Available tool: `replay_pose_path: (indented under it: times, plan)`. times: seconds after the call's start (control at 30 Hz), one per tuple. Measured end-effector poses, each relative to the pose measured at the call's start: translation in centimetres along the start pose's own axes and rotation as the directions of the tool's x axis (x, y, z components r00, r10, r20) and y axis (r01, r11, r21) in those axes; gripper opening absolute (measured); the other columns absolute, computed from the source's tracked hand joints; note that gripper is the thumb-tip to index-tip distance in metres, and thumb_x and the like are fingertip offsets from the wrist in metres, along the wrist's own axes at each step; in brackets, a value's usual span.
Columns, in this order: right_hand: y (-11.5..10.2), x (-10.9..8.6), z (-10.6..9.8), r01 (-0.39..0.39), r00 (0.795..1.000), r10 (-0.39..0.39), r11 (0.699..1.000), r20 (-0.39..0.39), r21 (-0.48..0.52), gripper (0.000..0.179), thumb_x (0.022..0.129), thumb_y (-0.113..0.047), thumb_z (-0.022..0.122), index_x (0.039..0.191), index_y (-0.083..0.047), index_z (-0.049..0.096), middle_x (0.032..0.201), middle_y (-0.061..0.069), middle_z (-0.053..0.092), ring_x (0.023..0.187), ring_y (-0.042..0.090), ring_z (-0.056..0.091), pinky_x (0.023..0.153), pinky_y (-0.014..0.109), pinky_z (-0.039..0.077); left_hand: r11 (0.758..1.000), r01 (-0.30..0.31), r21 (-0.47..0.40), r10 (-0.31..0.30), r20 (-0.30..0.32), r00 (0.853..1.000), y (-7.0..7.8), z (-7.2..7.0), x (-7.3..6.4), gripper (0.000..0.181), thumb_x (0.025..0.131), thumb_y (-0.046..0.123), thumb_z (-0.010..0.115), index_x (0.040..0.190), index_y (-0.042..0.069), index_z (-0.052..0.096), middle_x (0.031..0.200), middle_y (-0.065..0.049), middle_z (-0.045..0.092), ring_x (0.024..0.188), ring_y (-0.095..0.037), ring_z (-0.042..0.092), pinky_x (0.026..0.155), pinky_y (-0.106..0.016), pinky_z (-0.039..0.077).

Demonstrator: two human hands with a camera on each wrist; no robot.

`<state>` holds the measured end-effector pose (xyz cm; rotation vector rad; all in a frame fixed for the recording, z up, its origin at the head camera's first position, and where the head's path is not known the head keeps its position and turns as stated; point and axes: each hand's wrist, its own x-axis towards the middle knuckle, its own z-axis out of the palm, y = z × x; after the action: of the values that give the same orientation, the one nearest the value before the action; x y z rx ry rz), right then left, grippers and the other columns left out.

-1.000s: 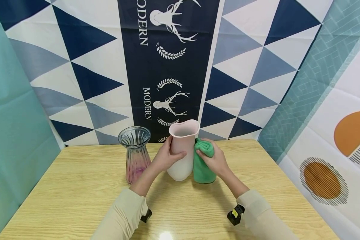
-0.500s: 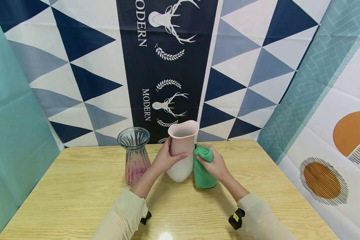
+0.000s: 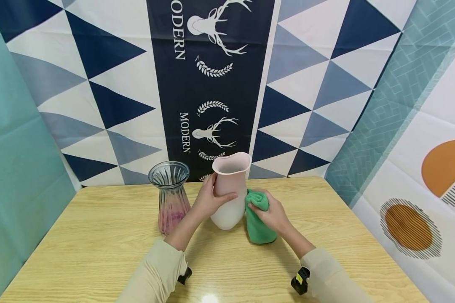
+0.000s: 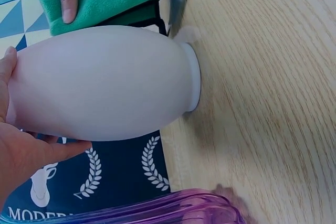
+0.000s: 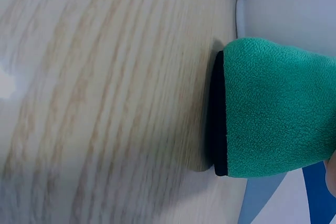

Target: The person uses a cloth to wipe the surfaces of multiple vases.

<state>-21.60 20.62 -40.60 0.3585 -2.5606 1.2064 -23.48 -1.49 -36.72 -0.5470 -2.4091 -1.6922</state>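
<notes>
A pale pink-and-white vase (image 3: 229,210) with a wavy rim stands upright near the back of the table. My left hand (image 3: 208,200) grips its upper part from the left, thumb across the front. In the left wrist view the vase (image 4: 110,82) lies sideways across the picture, its foot on the wood. My right hand (image 3: 271,212) holds a folded green cloth (image 3: 259,227) against the vase's right side. The cloth (image 5: 278,108) has a dark edge, which hangs close to the table in the right wrist view. Fingers behind the vase and the cloth are partly hidden.
A ribbed glass vase (image 3: 170,198), blue above and pink below, stands left of the pale vase, close to my left forearm. The wooden table (image 3: 98,252) meets a patterned wall cloth (image 3: 208,84) at its back edge. Fabric hangs at both sides.
My right hand has slid a little down the pale vase's right side with the green cloth. The left hand and the pale vase stay nearly where they were.
</notes>
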Motion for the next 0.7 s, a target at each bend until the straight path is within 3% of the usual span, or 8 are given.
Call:
replay_pose_path:
  times: [0.17, 0.37, 0.7]
  plan:
    - [0.1, 0.0, 0.0, 0.001, 1.000, 0.000, 0.999, -0.011, 0.036, 0.047, 0.084, -0.023, 0.071, 0.126, -0.014, 0.053, 0.125, 0.011, 0.060, 0.116, 0.031, 0.056, 0.096, 0.051, 0.045, 1.000, -0.020, -0.008, 0.020, 0.005, 1.000, -0.2, -0.1, 0.1, 0.086, 0.075, 0.030, 0.079, 0.144, 0.009, 0.031, 0.140, -0.013, 0.037, 0.128, -0.028, 0.042, 0.108, -0.046, 0.037]
    - [-0.4, 0.8, -0.3, 0.016, 0.996, -0.009, 0.997, -0.088, 0.078, 0.046, 0.083, -0.020, 0.072, 0.125, -0.010, 0.054, 0.124, 0.013, 0.060, 0.115, 0.031, 0.056, 0.096, 0.050, 0.046, 0.999, -0.021, -0.024, 0.022, 0.012, 1.000, 0.0, -0.1, 0.1, 0.086, 0.076, 0.029, 0.079, 0.144, 0.010, 0.031, 0.140, -0.013, 0.038, 0.128, -0.028, 0.043, 0.107, -0.047, 0.038]
    - [-0.9, 1.4, -0.7, 0.026, 0.993, -0.015, 0.995, -0.113, 0.094, 0.047, 0.085, -0.021, 0.070, 0.127, -0.010, 0.052, 0.125, 0.013, 0.058, 0.116, 0.031, 0.055, 0.095, 0.049, 0.046, 0.997, -0.025, -0.072, 0.026, 0.012, 1.000, 0.0, -0.2, 0.0, 0.081, 0.076, 0.026, 0.079, 0.140, 0.010, 0.033, 0.136, -0.010, 0.046, 0.124, -0.027, 0.048, 0.104, -0.047, 0.041]
